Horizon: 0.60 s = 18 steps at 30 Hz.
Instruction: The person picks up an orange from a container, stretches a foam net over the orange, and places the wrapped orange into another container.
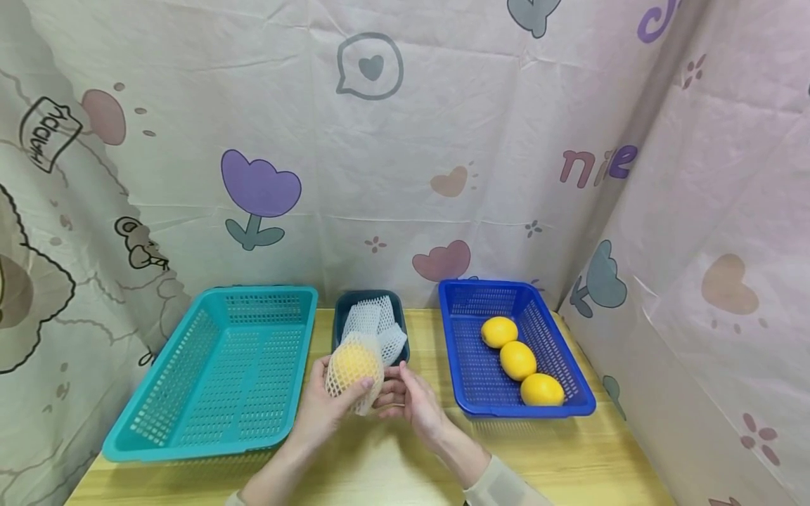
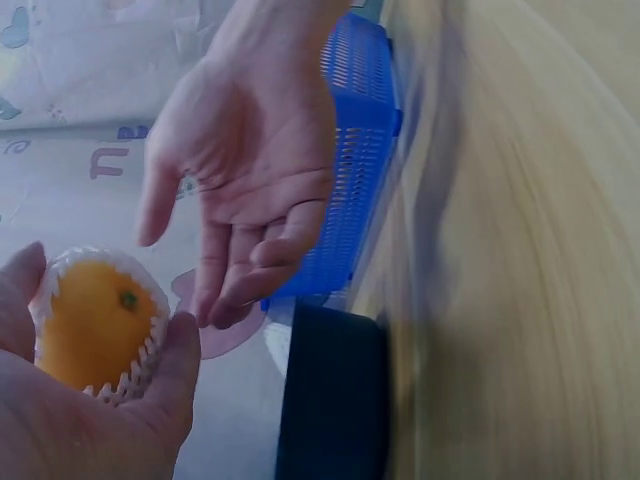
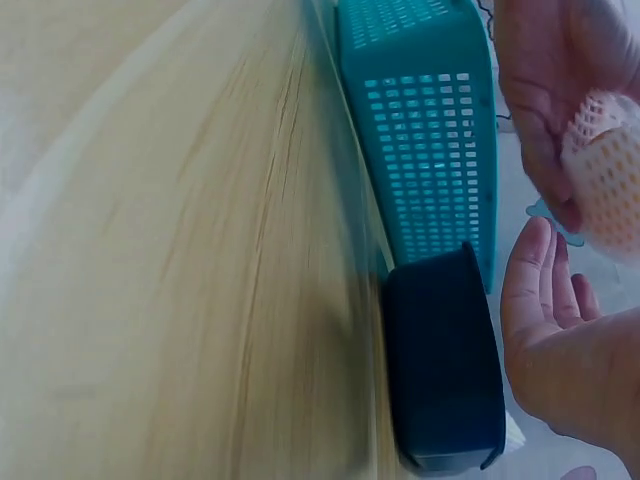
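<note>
Head view: the left hand (image 1: pixel 321 406) grips the netted fruit (image 1: pixel 352 362) near the dark bin (image 1: pixel 340 316); the right hand (image 1: pixel 419 409), empty, loose-fingered, hovers alongside. Probably firm, bruisable; cup its middle, that netting (image 1: pixel 376 367) could slide!

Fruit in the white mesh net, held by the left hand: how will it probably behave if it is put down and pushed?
The fruit would probably roll, since it looks rounded. The openwork mesh net around it may slow it slightly. One end shows bare, so the fruit could perhaps slide out there.
</note>
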Tool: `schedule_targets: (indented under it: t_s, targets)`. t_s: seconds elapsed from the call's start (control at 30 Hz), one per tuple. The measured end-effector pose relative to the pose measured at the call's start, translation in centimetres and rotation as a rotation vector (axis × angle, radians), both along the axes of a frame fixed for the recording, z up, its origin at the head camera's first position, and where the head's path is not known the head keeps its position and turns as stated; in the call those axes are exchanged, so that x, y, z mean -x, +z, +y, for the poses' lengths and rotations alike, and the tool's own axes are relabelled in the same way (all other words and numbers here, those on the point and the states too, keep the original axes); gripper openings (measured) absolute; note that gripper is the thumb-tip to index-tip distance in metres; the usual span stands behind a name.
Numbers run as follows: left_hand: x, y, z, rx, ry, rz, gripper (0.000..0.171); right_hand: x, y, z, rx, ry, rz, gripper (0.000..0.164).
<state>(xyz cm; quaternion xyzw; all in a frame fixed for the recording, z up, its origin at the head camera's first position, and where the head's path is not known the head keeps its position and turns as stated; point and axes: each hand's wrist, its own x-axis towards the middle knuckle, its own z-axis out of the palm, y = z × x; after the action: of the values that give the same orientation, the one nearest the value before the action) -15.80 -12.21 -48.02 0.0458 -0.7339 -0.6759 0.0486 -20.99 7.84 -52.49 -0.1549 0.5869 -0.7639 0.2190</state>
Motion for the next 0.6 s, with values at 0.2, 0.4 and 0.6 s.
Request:
schedule_targets:
  t_s: [0.2, 0.4, 0.6]
  targets:
    - [0.0, 1.0, -1.0, -0.124, -0.025, -0.069, 0.068, 0.1, 0.0, 0.3, -0.01, 0.004, -0.002, 0.069]
    - [0.0, 2.3, -2.8, -0.027, -0.002, -0.096, 0.077, 0.1, -0.1, 0.5, -0.03, 0.001, 0.001, 0.07]
    - [0.2, 3.1, -4.6, 0.123, 0.011, -0.073, 0.082, 0.0, -0.3, 0.6, -0.058, -0.031, 0.018, 0.054]
